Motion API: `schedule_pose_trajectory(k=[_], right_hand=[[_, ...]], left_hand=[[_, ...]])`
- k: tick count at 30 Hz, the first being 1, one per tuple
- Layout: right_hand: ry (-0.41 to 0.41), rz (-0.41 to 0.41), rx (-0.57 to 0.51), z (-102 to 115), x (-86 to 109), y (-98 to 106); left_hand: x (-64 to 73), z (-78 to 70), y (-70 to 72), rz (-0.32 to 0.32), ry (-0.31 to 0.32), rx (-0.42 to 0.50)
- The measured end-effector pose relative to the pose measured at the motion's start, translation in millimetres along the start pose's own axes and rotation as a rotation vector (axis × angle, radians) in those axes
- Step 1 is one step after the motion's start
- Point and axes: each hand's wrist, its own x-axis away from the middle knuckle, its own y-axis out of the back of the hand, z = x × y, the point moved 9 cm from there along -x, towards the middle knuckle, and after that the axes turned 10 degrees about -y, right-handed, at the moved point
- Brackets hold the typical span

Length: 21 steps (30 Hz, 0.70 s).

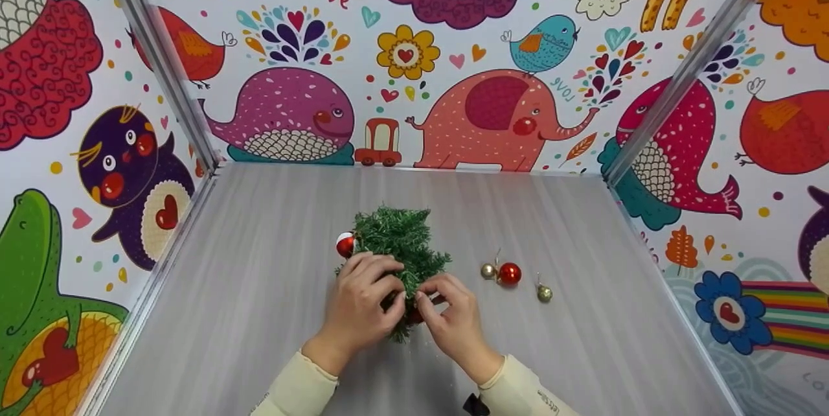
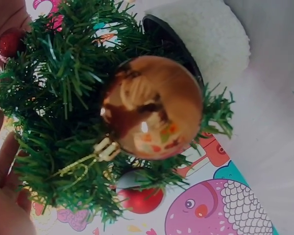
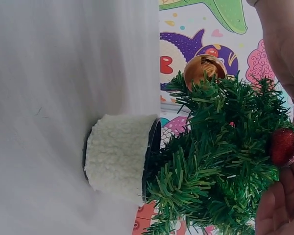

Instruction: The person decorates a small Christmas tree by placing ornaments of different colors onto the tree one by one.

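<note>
A small artificial Christmas tree [image 1: 392, 234] in a fuzzy white pot [image 3: 118, 156] stands on the table. My left hand [image 1: 363, 299] is curled at the near left side of its upper branches, fingers among the needles. From the right, my right hand [image 1: 456, 312] meets it, thumb and forefinger pinched at a glittery red bauble [image 3: 284, 147] near the treetop; what the fingertips pinch of its loop is hidden. On the branches hang a shiny gold bauble [image 2: 154, 107] with a gold loop, and a red and white bauble [image 1: 346, 244] on the left side.
Right of the tree on the table [image 1: 259, 221] lie a small gold bauble [image 1: 488, 271], a shiny red bauble [image 1: 510, 274] and another gold bauble [image 1: 545, 293]. Walls with cartoon animals and metal corner posts [image 1: 158, 56] enclose the table.
</note>
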Motion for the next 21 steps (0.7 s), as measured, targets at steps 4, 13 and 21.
schedule_pose_trajectory(k=[4,13,21], right_hand=[[0.009,-0.016,-0.016,19,-4.7,5],[-0.002,-0.031,-0.01,19,-5.6,8],[-0.02,-0.033,0.011,-1,-3.4,2]], left_hand=[[-1.2,1.4,-2.1,0.015,0.016,0.0],[-3.4,3.6,-2.8,0.015,0.044,0.019],[-1.5,6.6,-2.3,0.008,0.067,0.007]])
